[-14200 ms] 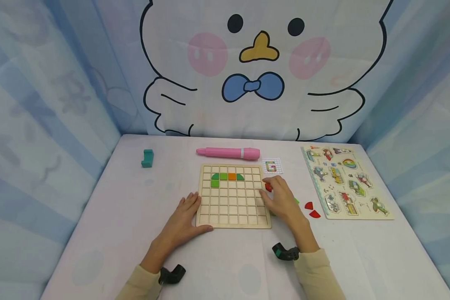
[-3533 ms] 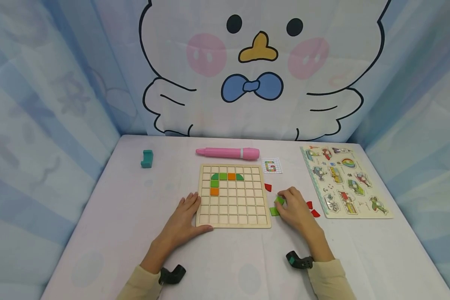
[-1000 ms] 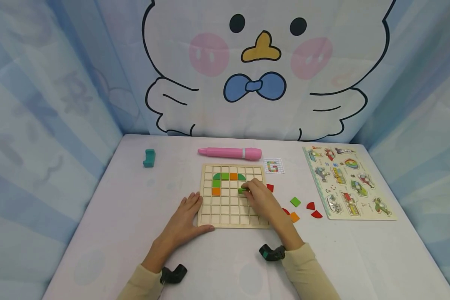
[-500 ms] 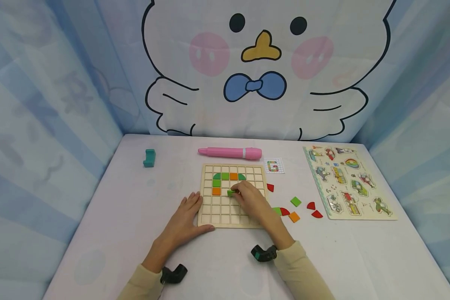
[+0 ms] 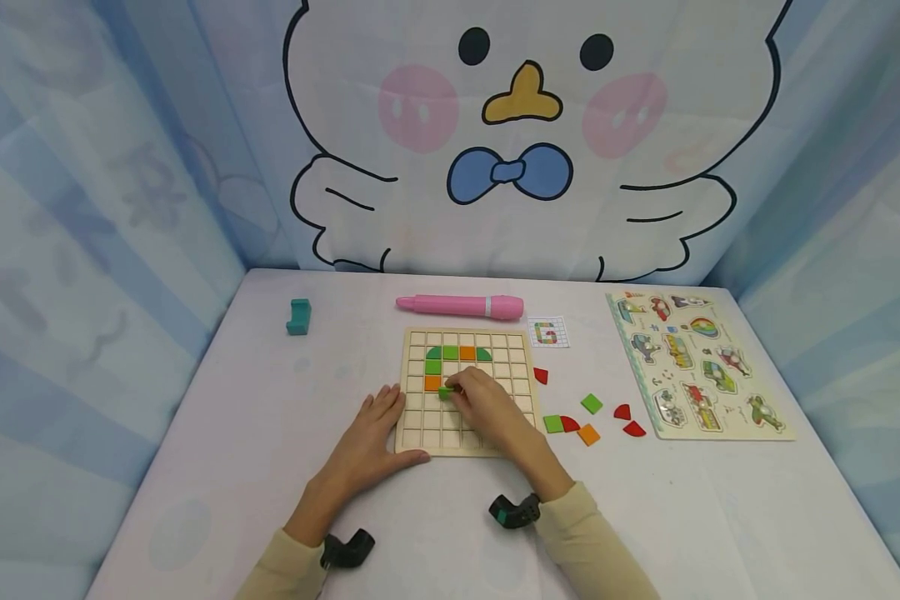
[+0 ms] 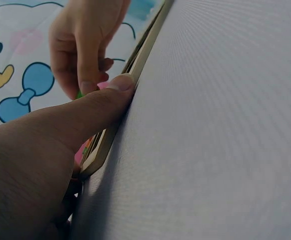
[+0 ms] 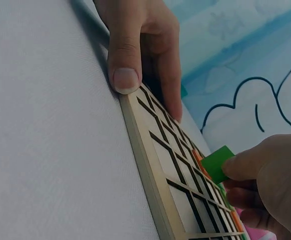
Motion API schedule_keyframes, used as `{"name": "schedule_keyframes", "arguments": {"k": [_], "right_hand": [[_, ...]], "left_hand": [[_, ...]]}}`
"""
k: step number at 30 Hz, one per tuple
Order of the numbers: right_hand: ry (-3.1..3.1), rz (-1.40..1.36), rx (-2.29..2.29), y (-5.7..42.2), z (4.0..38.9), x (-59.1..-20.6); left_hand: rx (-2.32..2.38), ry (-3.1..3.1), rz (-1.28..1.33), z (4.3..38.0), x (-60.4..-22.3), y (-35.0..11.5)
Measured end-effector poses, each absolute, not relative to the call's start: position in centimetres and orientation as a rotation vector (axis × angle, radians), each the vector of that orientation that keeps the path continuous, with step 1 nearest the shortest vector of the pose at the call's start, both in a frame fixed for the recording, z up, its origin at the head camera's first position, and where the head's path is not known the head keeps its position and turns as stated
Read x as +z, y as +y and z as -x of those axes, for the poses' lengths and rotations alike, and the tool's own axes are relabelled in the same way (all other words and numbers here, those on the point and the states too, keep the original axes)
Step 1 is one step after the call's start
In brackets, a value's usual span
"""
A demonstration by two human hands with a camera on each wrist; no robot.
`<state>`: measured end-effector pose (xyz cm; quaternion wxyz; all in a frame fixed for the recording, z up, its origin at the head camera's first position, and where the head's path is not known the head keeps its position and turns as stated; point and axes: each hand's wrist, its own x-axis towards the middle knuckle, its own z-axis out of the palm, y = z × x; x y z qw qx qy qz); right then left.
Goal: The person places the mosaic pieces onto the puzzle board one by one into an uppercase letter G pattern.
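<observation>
A wooden grid board (image 5: 450, 421) lies on the table with several green and orange tiles set in its upper left cells. My right hand (image 5: 491, 408) pinches a green square tile (image 7: 217, 164) between thumb and fingers, close over the board just below the orange tile (image 5: 432, 382) in the left column. My left hand (image 5: 363, 437) rests at the board's left edge, fingers straight, with the thumb (image 6: 113, 92) on the near left corner.
Loose tiles lie right of the board: a green square (image 5: 591, 403), an orange square (image 5: 588, 434) and several red quarter-round pieces (image 5: 633, 428). A pattern card (image 5: 548, 332), pink marker (image 5: 457, 306), teal block (image 5: 298, 317) and picture puzzle board (image 5: 701, 367) are farther out.
My right hand has picked up a green tile from the right of the board and carried it leftward across the grid. An orange tile now sits in the left column. The left hand stays put.
</observation>
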<state>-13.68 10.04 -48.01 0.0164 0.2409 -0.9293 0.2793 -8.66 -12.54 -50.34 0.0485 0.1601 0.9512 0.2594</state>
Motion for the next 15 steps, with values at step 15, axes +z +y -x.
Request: {"name": "schedule_keyframes", "arguments": {"k": [15], "right_hand": [[-2.870,-0.818,0.835,8.6,13.6,-48.4]], "left_hand": [[0.805,2.896,-0.501,8.7,-50.3,-12.7]]}}
